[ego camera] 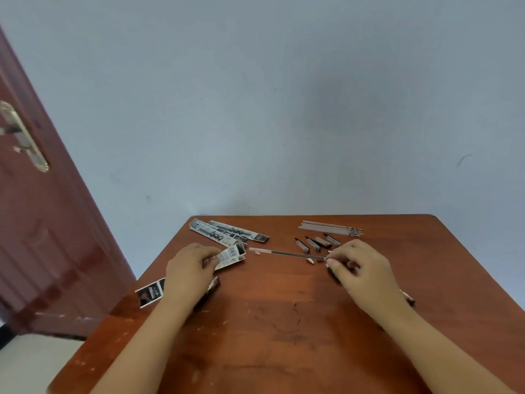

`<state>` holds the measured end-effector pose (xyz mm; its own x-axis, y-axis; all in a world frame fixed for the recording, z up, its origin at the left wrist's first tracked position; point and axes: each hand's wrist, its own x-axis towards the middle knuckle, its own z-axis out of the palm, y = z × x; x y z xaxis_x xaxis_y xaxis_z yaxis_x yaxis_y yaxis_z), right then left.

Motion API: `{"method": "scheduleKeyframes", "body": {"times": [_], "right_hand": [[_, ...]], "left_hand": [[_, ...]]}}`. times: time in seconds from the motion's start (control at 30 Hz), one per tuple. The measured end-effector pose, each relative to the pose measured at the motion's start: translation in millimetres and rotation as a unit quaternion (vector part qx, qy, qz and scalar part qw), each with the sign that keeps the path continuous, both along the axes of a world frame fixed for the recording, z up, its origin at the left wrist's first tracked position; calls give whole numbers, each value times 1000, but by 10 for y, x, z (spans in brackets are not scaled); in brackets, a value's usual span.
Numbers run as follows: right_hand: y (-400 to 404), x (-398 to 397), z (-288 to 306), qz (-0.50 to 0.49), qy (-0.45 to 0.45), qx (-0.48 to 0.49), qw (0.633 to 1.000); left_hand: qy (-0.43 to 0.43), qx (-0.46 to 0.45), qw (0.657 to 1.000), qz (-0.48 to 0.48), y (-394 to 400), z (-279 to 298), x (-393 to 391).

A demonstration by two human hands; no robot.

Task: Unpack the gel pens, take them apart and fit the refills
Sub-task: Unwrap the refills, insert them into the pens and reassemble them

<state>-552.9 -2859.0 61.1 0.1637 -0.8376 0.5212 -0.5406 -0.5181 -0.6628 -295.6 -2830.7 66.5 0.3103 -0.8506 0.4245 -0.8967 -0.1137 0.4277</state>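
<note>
My left hand (191, 267) pinches the end of a printed pen wrapper (230, 255) that lies on the brown table (278, 322). My right hand (358, 267) pinches the right end of a thin refill (287, 253) that stretches leftward across the table, and a dark pen part pokes out under its fingers. More pen packets (227, 233) lie fanned at the back left. Several pen caps (316, 242) sit in a row behind my right hand. A bundle of clear pen barrels (329, 228) lies at the back right.
Another dark wrapper (150, 292) lies at the table's left edge beside my left wrist. A dark packet shows under my left forearm. A reddish door (42, 223) with a brass handle plate stands to the left. A pale wall rises behind the table.
</note>
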Motion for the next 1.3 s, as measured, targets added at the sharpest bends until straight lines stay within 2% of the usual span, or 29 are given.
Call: {"method": "scheduleKeyframes", "body": {"times": [0.17, 0.4, 0.47, 0.53, 0.63, 0.7, 0.77, 0.87, 0.97, 1.13, 1.3], "right_hand": [[32, 75, -58, 23, 4, 3, 1000], [2, 63, -80, 20, -1, -2, 1000], [1, 65, -84, 18, 1, -1, 1000], [1, 69, -81, 19, 5, 1, 1000], [16, 71, -78, 35, 6, 9, 999], [30, 76, -70, 50, 5, 22, 999], [41, 76, -62, 58, -7, 27, 998], [40, 63, -43, 69, -16, 30, 997], [24, 51, -27, 102, 39, 58, 992], [5, 24, -48, 133, 171, 67, 974], [11, 19, -30, 149, 220, 77, 961]], "left_hand": [[-9, 98, 995, 12, -51, -109, 234], [-63, 136, 989, -3, -164, -167, 302], [-74, 107, 991, -3, -139, -158, 266], [-53, 9, 998, -22, -69, -125, 133], [-78, -109, 981, -139, 26, -50, -267], [-119, -104, 962, -224, 45, -48, -552], [-123, -85, 951, -271, 21, -75, -742], [-48, -76, 945, -313, -38, -170, -812], [-60, -95, 942, -317, -32, -267, -747], [-91, -67, 936, -334, 13, -291, -693], [-89, -37, 930, -354, 25, -309, -697]]}}
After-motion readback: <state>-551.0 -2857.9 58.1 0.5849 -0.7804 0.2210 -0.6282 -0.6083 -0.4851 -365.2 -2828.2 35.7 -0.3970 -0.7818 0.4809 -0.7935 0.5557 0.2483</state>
